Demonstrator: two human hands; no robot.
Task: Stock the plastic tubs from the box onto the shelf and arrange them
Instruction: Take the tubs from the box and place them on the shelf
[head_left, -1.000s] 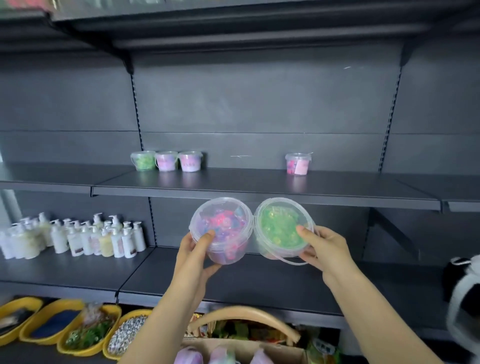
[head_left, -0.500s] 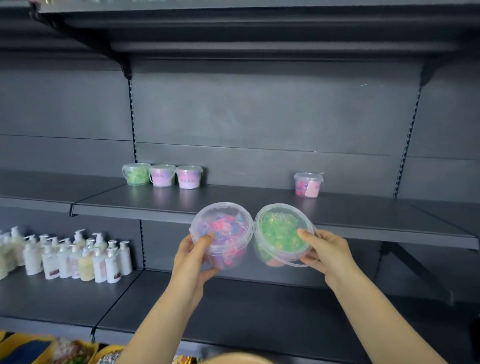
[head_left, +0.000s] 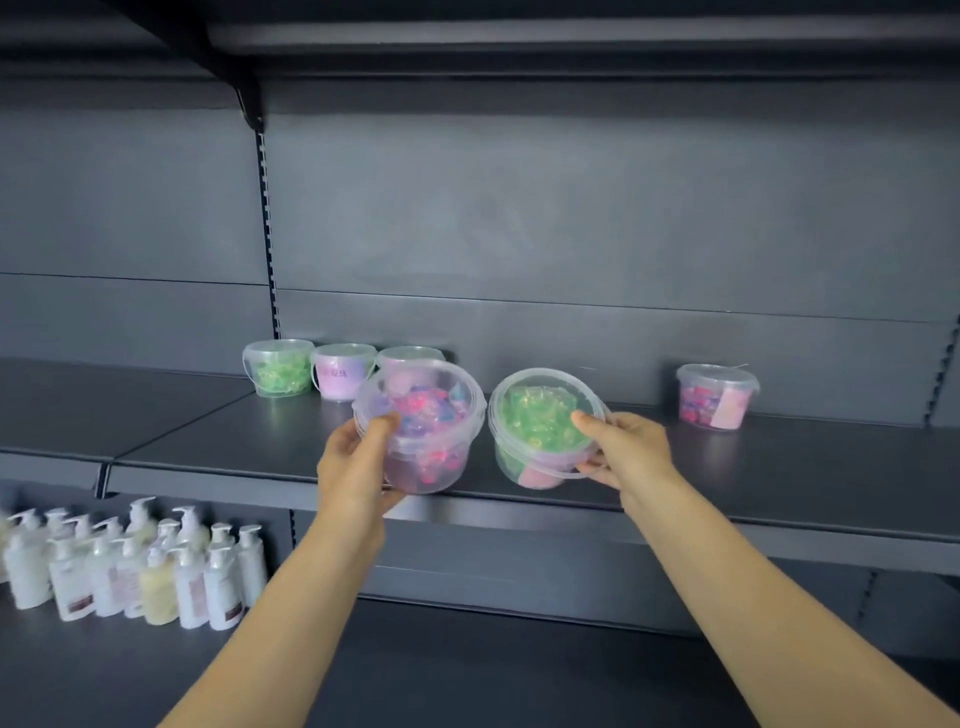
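Note:
My left hand (head_left: 353, 462) grips a clear tub of pink and purple beads (head_left: 423, 426), tilted toward me over the front of the middle shelf (head_left: 779, 483). My right hand (head_left: 626, 447) holds a clear tub of green beads (head_left: 545, 423), also tilted, thumb on its lid. A small gap separates the two tubs. At the shelf's back left stand a green tub (head_left: 278, 369) and a lilac tub (head_left: 340, 371); a third tub (head_left: 410, 356) is partly hidden behind the one in my left hand. A lone pink tub (head_left: 717, 397) stands at the back right.
Several white pump bottles (head_left: 130, 566) crowd the left of the lower shelf (head_left: 467, 670). A dark shelf overhangs above, with a bracket (head_left: 249, 104) at upper left. A slotted upright (head_left: 270, 234) divides the back panel.
Both hands have carried the tubs up and forward over the middle shelf's front edge, and the tubs have parted slightly. The view has moved closer; the box and baskets below have left the frame.

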